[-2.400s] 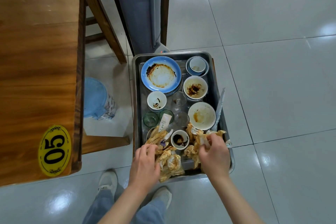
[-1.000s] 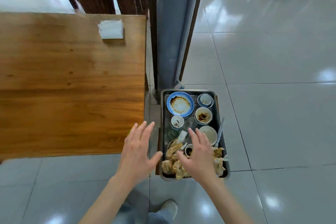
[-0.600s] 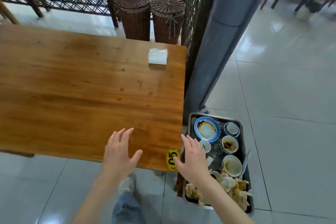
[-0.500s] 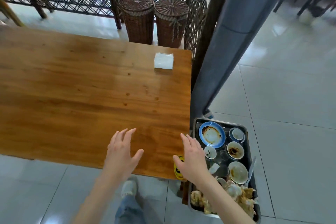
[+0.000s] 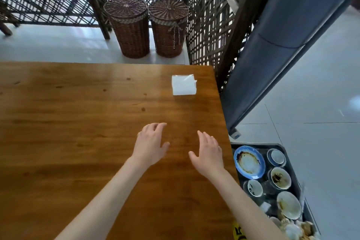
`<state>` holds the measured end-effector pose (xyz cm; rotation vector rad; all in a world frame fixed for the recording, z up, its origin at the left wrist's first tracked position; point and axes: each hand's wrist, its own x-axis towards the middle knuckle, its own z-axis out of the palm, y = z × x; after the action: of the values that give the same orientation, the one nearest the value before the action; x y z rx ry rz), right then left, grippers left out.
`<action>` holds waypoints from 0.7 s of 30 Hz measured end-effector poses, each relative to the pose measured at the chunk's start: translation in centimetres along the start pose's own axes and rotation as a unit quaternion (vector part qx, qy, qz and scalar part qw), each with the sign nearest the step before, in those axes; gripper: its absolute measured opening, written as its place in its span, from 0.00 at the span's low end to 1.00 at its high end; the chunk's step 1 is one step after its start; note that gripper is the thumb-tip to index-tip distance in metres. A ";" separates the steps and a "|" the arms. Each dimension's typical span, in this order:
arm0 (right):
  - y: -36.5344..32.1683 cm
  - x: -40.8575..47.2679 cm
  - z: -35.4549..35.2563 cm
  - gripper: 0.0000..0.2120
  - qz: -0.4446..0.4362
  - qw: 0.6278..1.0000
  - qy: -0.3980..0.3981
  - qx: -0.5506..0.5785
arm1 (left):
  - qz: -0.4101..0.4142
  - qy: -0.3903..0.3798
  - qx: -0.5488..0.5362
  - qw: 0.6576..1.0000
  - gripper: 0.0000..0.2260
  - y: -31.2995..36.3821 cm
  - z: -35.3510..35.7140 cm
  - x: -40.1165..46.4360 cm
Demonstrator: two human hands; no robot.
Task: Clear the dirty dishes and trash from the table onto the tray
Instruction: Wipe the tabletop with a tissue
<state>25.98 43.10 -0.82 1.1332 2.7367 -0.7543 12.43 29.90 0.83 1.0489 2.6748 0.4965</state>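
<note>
Left hand (image 5: 151, 145) and right hand (image 5: 209, 151) hover spread over the tabletop (image 5: 78, 132); loaded tray (image 5: 284, 147) sits beside it.

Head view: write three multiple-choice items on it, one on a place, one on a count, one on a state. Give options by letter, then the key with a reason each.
1. Where does the white napkin pack lie?
A. on the tray
B. on the table near its far right corner
C. on the floor

2. How many lidded wicker baskets stand beyond the table?
A. one
B. two
C. four

3. How are the two hands?
A. both open, holding nothing
B. both gripping a bowl
C. one pinching a napkin

Key: 1 B, the pack sits on the wood by that corner. 2 B, one wicker basket and another stand side by side. 3 A, left hand and right hand spread empty over the table, away from the tray.
</note>
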 end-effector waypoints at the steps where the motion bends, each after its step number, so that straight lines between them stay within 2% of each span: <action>1: -0.4 1.3 0.2 0.33 0.008 1.000 0.006 -0.003 | 0.010 -0.002 0.003 1.000 0.27 0.0 0.1 1.8; 13: -0.1 13.4 0.0 0.33 0.037 0.997 0.007 -0.066 | 0.032 -0.003 0.037 0.999 0.22 0.2 1.7 16.7; 16: 0.3 16.2 -0.7 0.34 0.032 0.997 0.011 -0.073 | 0.044 0.003 -0.007 0.999 0.23 0.2 1.1 19.6; 19: 0.2 18.9 -1.2 0.34 0.010 0.997 0.023 -0.068 | 0.017 0.002 -0.079 0.997 0.27 0.8 1.0 21.9; 21: -0.2 20.0 -1.0 0.34 -0.007 0.997 0.034 -0.071 | 0.003 -0.004 -0.086 0.996 0.25 0.9 1.4 23.0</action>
<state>11.54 56.34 -5.02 1.1307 2.8053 -0.5216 -3.12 46.75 -1.99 1.0067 2.5684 0.7090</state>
